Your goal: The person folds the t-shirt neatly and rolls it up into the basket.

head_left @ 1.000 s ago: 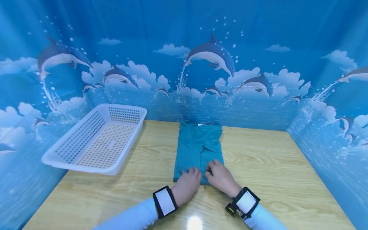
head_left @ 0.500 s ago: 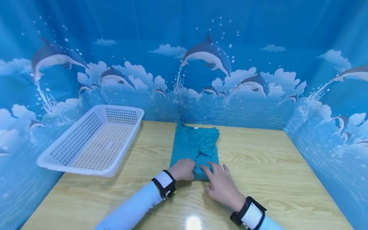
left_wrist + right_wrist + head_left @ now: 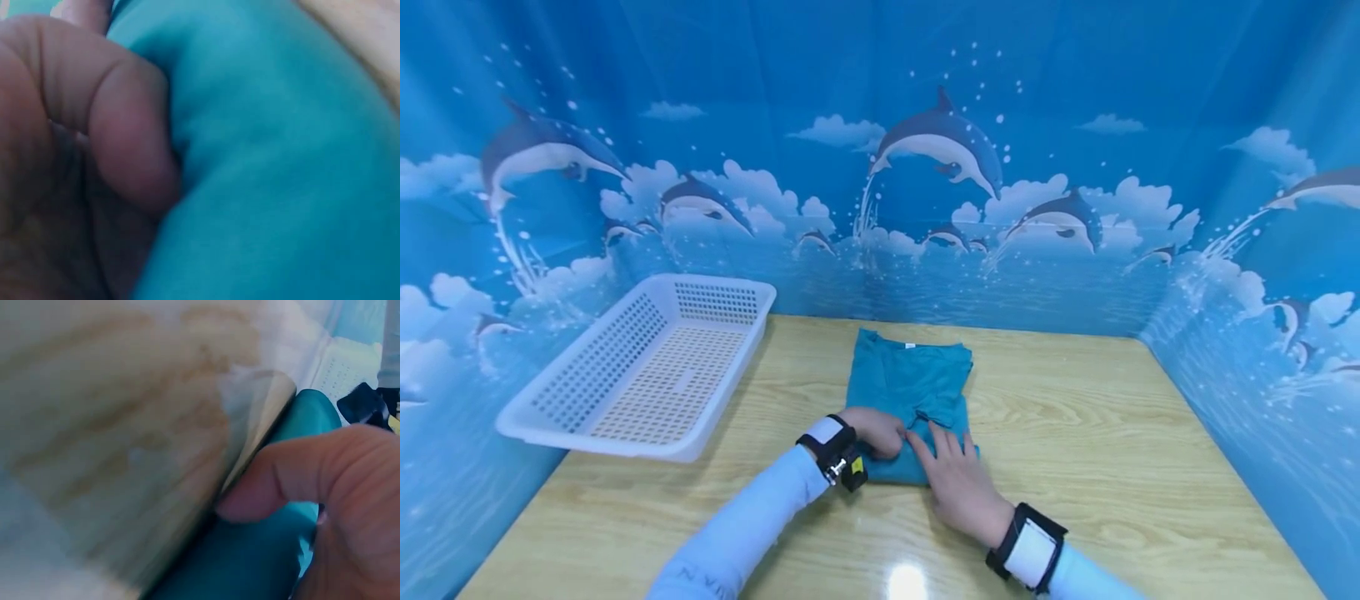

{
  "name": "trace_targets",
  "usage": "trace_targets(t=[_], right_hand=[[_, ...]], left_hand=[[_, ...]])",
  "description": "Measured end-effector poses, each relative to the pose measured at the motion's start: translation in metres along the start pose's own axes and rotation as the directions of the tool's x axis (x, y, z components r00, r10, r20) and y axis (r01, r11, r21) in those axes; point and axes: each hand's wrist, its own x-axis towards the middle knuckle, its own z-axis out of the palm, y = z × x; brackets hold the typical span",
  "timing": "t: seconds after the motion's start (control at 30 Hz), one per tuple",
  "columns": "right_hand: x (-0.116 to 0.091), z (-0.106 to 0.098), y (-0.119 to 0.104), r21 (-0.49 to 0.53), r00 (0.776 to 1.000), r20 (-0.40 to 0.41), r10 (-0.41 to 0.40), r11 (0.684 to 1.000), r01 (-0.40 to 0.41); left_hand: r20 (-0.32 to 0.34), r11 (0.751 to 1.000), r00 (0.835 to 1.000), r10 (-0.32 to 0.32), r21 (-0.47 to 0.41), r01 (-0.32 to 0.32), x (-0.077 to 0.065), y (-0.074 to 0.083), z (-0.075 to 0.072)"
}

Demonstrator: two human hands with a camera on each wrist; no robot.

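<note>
A teal folded shirt (image 3: 906, 375) lies on the table, its small white neck label (image 3: 910, 345) at the far edge. My left hand (image 3: 874, 432) is curled at the near part of the shirt and grips the cloth; in the left wrist view a bent finger (image 3: 134, 137) digs into a thick teal fold (image 3: 269, 162). My right hand (image 3: 958, 479) rests on the near right part, fingers extended over the fabric. Its thumb (image 3: 262, 487) presses along the edge of the cloth in the right wrist view. The two hands nearly meet at the shirt's middle.
A white perforated plastic basket (image 3: 696, 433) stands on the left of the wooden table (image 3: 1075, 417). Blue curtains (image 3: 820, 75) printed with dolphins enclose the back and sides. A wrist strap with a small camera (image 3: 853, 473) sits on my left wrist.
My left hand has turned and curled into the cloth, while the right hand's fingers have spread and stretched out. The shirt's far edge has come slightly nearer to me. The basket stays put.
</note>
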Motion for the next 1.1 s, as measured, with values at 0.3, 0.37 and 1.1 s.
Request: trace_targets(t=[0.3, 0.37, 1.1], right_hand=[[0.013, 0.004, -0.001, -0.067, 1.000, 0.014, -0.008, 0.998, 0.009], [0.015, 0.005, 0.000, -0.055, 1.000, 0.001, -0.016, 0.998, 0.016], [0.041, -0.001, 0.039, 0.594, 0.926, 0.377, 0.024, 0.761, -0.262]], left_hand=[[0.008, 0.997, 0.999, 0.033, -0.075, -0.032, 0.000, -0.008, 0.000], [-0.028, 0.997, 0.999, 0.027, -0.071, -0.029, -0.003, -0.007, 0.003], [-0.499, 0.904, 0.818, 0.285, 0.424, -0.055, -0.075, 0.021, 0.055]])
